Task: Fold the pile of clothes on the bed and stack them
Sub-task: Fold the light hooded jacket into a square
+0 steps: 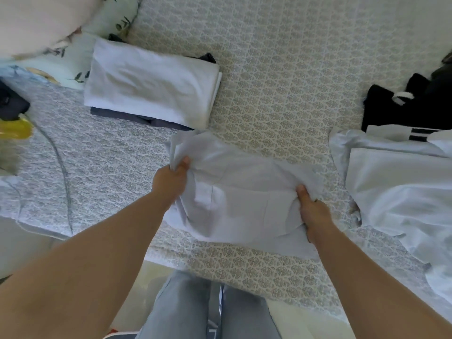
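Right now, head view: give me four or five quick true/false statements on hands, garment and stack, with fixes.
1. Both hands grip the pale garment. True: left hand and right hand hold its opposite sides.
2. The folded stack lies to the right of the garment. False: up and left of it.
3. A white piece tops the stack. True.
4. The stack holds only white pieces. False: a dark layer shows beneath.
5. The black clothes are folded on the stack. False: loose at the right.

left hand (171, 179) + right hand (310, 211) grip white garment (242, 199) | folded stack (151, 86) beyond
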